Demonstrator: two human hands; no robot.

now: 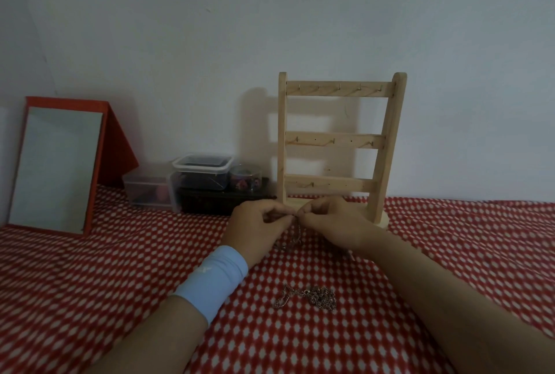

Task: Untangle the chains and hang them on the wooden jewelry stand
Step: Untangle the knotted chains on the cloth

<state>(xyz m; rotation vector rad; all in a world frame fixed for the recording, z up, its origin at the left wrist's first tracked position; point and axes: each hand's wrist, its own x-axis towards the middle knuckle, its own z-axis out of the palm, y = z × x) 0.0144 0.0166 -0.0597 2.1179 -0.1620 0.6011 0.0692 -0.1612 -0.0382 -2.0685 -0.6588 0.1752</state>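
1. Just before the wooden stand (336, 141), the left hand (255, 225) and right hand (330, 223) pinch a thin silvery chain (295, 234), which dangles snarled.
2. A second chain (309, 298) lies heaped farther before the stand, on red dotted cloth (120, 283).

Both forearms reach forward and converge just in front of the base of the wooden jewelry stand (339, 145). There the left hand (258, 225) and right hand (333, 223) meet, fingers curled, fingertips almost touching, each pinching a chain (295, 234) that dangles between them. A pale blue band (214, 280) wraps the left wrist.
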